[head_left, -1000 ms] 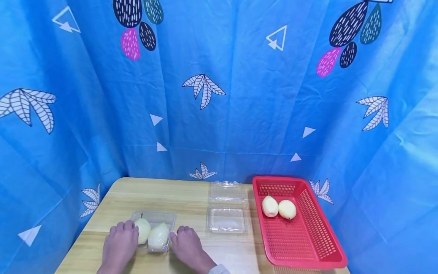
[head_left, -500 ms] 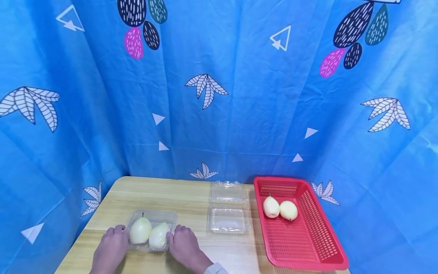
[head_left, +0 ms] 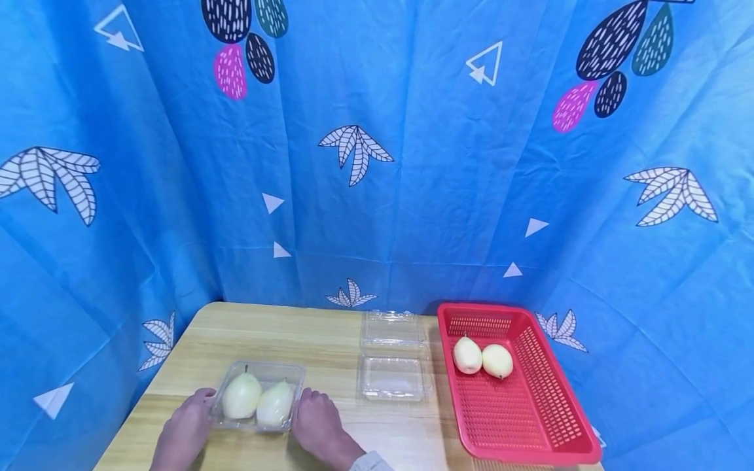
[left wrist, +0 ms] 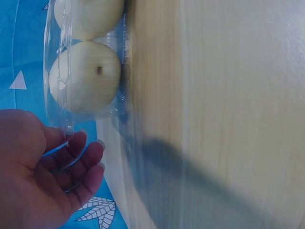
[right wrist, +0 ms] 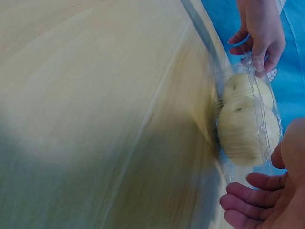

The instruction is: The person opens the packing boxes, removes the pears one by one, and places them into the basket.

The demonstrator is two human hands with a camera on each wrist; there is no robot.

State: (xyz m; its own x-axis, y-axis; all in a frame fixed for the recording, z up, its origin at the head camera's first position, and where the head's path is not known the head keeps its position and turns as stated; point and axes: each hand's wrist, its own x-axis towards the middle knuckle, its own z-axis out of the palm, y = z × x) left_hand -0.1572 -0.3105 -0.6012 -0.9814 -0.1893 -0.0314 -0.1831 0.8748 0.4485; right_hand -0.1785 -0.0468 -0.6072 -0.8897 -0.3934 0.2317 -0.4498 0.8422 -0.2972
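Note:
Two pale pears, a left one [head_left: 241,396] and a right one [head_left: 275,404], sit side by side inside a clear plastic clamshell box [head_left: 265,371] at the table's front left. My left hand [head_left: 184,428] pinches the box's left rim between thumb and forefinger, which the left wrist view shows from close by. At the opposite end, my right hand [head_left: 321,425] lies against or just beside the box. Its fingers are loosely bent with a gap to the thumb in the right wrist view; whether the thumb touches the plastic I cannot tell.
Another clear plastic clamshell box [head_left: 391,378] lies opened out at the table's middle back. To its right stands a red perforated basket [head_left: 501,425] with two pears [head_left: 467,355] in it. A blue patterned curtain [head_left: 377,216] hangs behind the wooden table [head_left: 265,327].
My left hand has moved left, off the left pear's side, to the box's left rim. The right thumb has drawn back from the box's top right edge. The box has barely shifted.

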